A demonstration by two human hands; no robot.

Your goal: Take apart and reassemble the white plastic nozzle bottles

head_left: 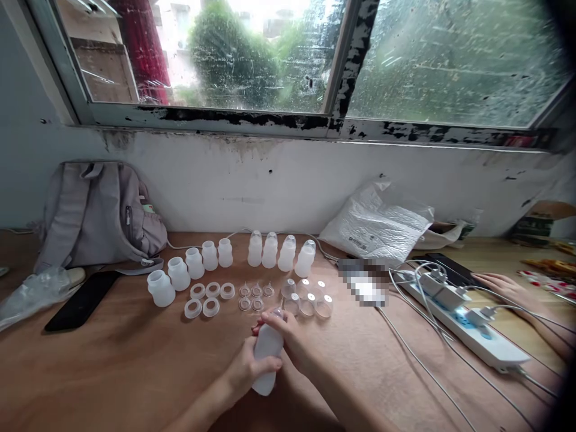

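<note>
Our left hand (246, 365) wraps round the body of a white bottle (269, 343), thumb across its front and fingers mostly hidden behind. Our right hand (288, 333) closes round the upper end, fingers curled in, so we cannot see much of the top. We have the bottle tilted over the near part of the desk (135, 372), its top leaning away and rightward; its body looks milky and smooth. Beyond it we see loose rings (193, 308), clear caps (323, 307) and four capped bottles (287, 254).

The head view looks forward and down over a nearby table (112, 384) towards the window (270, 60).
</note>
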